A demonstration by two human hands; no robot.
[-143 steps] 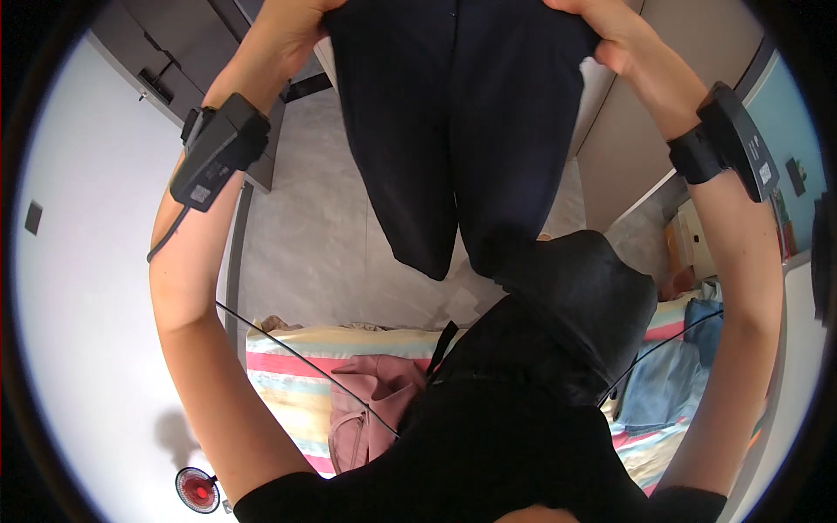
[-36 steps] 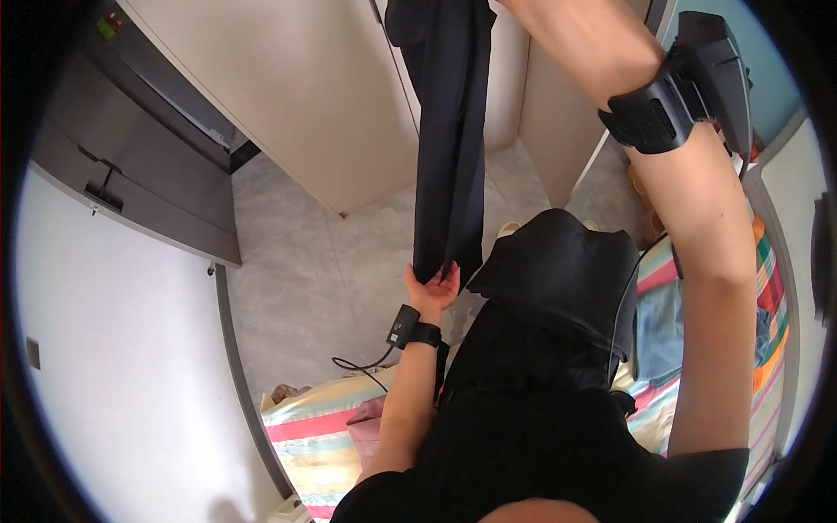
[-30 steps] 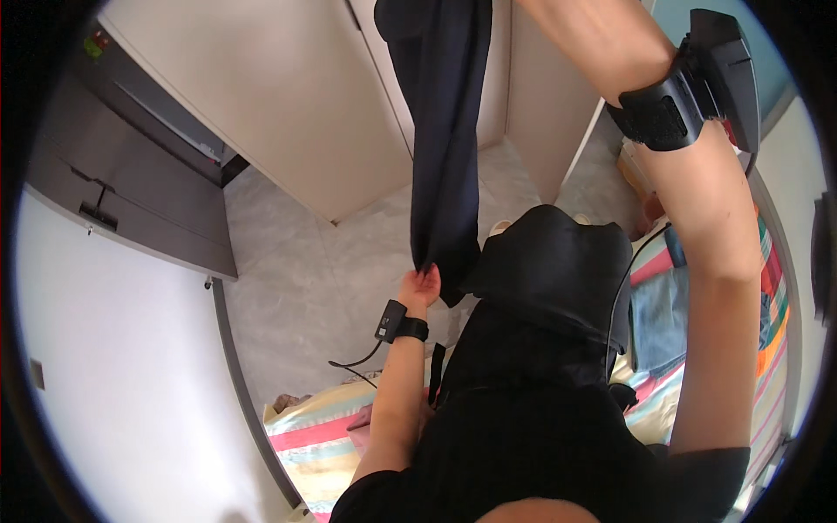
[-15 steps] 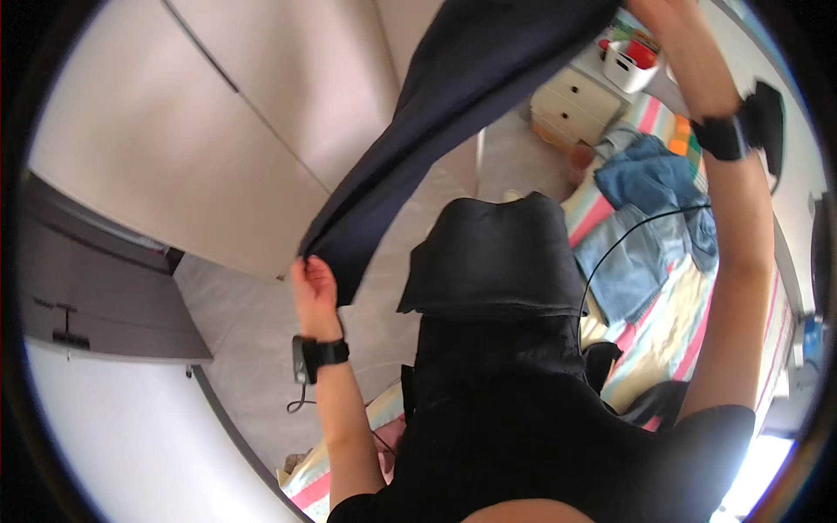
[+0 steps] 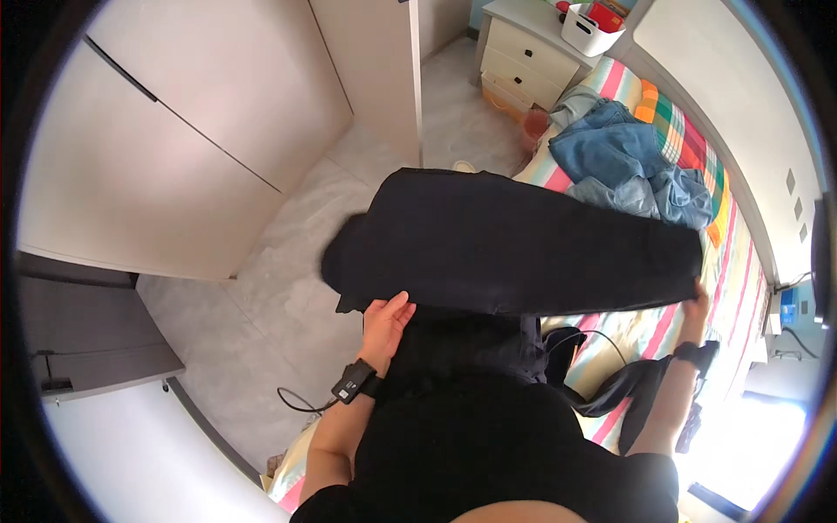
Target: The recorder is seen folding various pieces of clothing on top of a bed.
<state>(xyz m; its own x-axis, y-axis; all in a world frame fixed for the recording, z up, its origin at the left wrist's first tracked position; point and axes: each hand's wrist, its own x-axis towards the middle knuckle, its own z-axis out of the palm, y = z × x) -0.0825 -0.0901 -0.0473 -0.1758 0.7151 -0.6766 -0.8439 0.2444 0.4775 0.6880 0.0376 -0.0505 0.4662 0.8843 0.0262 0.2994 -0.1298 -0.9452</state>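
A pair of dark trousers (image 5: pixel 523 244), folded lengthwise into a long strip, stretches across in front of me over my lap. My left hand (image 5: pixel 388 331) is at the near edge of the cloth, toward its left end, with the fingers bent together on it. At the far right end, my right hand (image 5: pixel 695 307) pinches the corner of the trousers; its fingertips are partly hidden by the cloth. The left end of the fabric hangs loose beyond my left hand and is a little blurred.
Blue jeans (image 5: pixel 610 144) lie heaped on a striped bed (image 5: pixel 741 288) to the right. A dark garment (image 5: pixel 641 392) rests near my right forearm. Farther off stand a white nightstand (image 5: pixel 532 57) and a white basket (image 5: pixel 591 35). Pale wardrobe doors (image 5: pixel 174 148) rise at left.
The trousers have swung down from a raised diagonal to nearly level before me. My right hand has dropped from the upper right; my left hand has moved right and slightly lower.
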